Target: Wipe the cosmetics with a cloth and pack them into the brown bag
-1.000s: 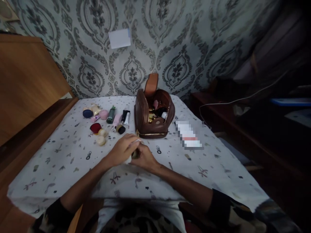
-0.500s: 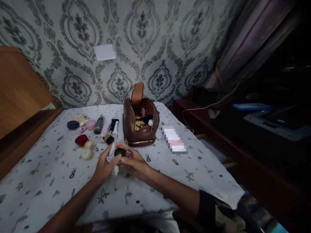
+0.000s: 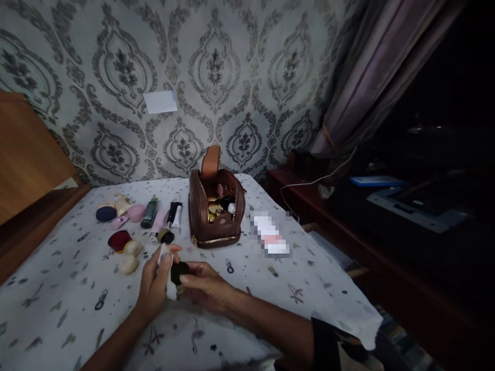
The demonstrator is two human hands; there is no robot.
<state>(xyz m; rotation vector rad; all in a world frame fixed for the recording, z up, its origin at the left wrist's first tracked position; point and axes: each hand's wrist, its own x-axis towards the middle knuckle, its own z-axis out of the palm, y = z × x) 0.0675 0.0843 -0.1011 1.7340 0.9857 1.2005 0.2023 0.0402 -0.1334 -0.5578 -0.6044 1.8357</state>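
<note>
My right hand [image 3: 207,286] grips a small jar with a dark round lid [image 3: 179,273] by its side. A crumpled white wipe [image 3: 170,289], tissue or thin cloth, is pinched in my left hand [image 3: 153,281] against the jar's left side. Both hands are held low over the near part of the table. Beyond them stands a brown toiletry bag [image 3: 195,216], unzipped, with several small cosmetics inside. Closest to my left hand on the table are a dark-lidded jar [image 3: 166,236] and a cream-coloured round container [image 3: 128,264].
Left of the bag lie a green bottle [image 3: 149,214], black and white tubes [image 3: 177,215], a dark-blue-lidded jar [image 3: 106,212] and a red-lidded jar [image 3: 119,240]. A blurred-out flat item [image 3: 270,234] lies right of the bag. A white cable [image 3: 317,180] runs across the right-hand furniture.
The jar has turned so its dark lid faces up toward me, and the wipe has shifted to its left side. My view has tilted up slightly and moved right.
</note>
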